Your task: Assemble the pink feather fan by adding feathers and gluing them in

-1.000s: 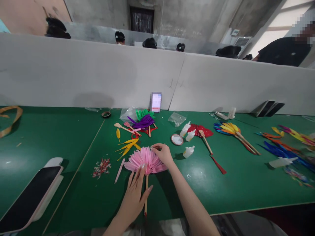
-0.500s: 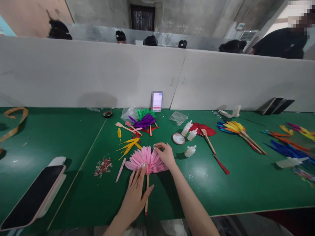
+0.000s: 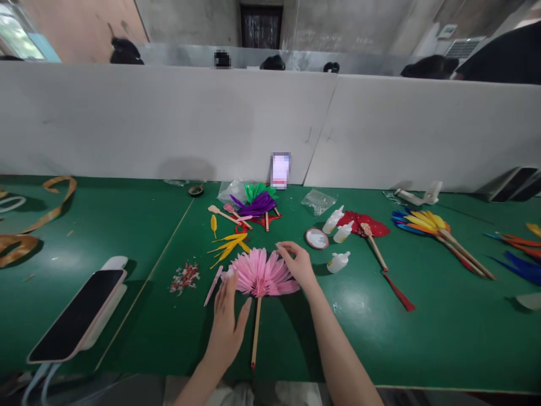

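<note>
A pink feather fan (image 3: 262,273) with a wooden handle lies on the green table, its handle pointing toward me. At the fan's left edge is my left hand (image 3: 228,313), fingers extended and thumb apart, the fingertips touching the outer feathers. My right hand (image 3: 298,262) is at the upper right edge, its fingers bent over the feathers with a gap to the thumb; nothing shows gripped in it. A pink stick-like tool (image 3: 213,286) lies left of the fan. Yellow feathers (image 3: 230,246) are spread just beyond it.
White bottles (image 3: 338,262) and a round dish (image 3: 316,238) stand right of the fan. Farther right lie a red fan (image 3: 378,225) and a multicoloured one (image 3: 426,221). A phone on a stand (image 3: 78,316) is at left, feather scraps (image 3: 185,278) nearer. A white partition (image 3: 169,124) runs behind.
My left hand has moved from the fan's centre to its left edge, uncovering the middle and handle. My right hand stays at the upper right feathers. The view has shifted left.
</note>
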A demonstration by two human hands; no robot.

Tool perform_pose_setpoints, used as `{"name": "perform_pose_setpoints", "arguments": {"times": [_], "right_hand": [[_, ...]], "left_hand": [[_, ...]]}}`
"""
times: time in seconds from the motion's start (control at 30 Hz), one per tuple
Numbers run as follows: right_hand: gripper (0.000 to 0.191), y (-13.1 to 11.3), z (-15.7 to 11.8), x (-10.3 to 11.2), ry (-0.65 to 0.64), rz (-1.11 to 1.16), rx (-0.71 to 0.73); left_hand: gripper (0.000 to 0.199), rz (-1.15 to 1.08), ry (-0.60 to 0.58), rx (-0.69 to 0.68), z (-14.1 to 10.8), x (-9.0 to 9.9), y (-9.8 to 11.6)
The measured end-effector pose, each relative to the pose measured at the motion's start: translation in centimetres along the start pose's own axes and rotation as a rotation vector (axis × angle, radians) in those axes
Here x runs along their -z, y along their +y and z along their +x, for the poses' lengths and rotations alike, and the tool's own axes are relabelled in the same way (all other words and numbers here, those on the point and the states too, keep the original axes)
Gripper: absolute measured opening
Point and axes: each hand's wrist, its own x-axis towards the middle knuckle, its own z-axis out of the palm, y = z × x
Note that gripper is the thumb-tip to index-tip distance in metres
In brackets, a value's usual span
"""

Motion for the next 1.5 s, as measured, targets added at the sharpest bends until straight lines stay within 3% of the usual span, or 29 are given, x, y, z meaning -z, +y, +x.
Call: {"name": "perform_pose_setpoints", "arguments": {"times": [0.2, 0.27, 0.37, 0.43, 0.5, 0.57, 0.63, 0.8, 0.97, 1.23, 1.5], "right_hand": [[0.030, 0.1, -0.3, 0.7, -0.031, 0.002, 0.027], [0.031, -0.1, -0.3, 1.0, -0.020, -0.012, 0.036], [0.032, -0.4, -0.3, 1.3, 0.016, -0.036, 0.051], [0.032, -0.6, -0.3, 1.4, 0.039, -0.049, 0.059], [0.031, -0.8, -0.3, 1.5, 0.055, -0.054, 0.062], [0.030, -0.8, -0.3, 1.5, 0.065, -0.055, 0.059], [0.030, -0.5, -0.3, 1.3, 0.071, -0.056, 0.055], [0.030, 0.4, -0.1, 0.7, 0.077, -0.060, 0.038], [0.031, 0.5, -0.1, 0.6, 0.053, -0.073, 0.026], [0.032, -0.2, -0.7, 0.6, 0.004, -0.126, 0.021], [0.032, -0.3, -0.8, 0.3, -0.027, -0.191, 0.015]], "left_hand": [[0.047, -0.144, 0.282, 0.242, 0.4, 0.8, -1.0], [0.042, -0.127, 0.364, 0.190, 1.5, 1.8, -1.3], [0.031, -0.049, 0.417, -0.007, 4.9, 4.0, -1.2], [0.027, -0.053, 0.329, -0.078, 8.2, 5.2, -0.9], [0.026, -0.092, 0.173, -0.047, 11.6, 5.6, -0.4], [0.028, -0.154, -0.009, -0.005, 14.2, 5.3, -0.2], [0.032, -0.114, -0.129, -0.048, 15.7, 4.5, -0.4], [0.032, 0.025, -0.106, -0.174, 14.7, 3.6, -2.5], [0.019, 0.081, -0.073, -0.184, 13.7, 3.2, -4.0], [0.010, 0.015, -0.023, -0.256, 13.9, 1.2, -3.3], [0.015, 0.046, 0.034, -0.269, 13.4, 0.7, -2.2]]}}
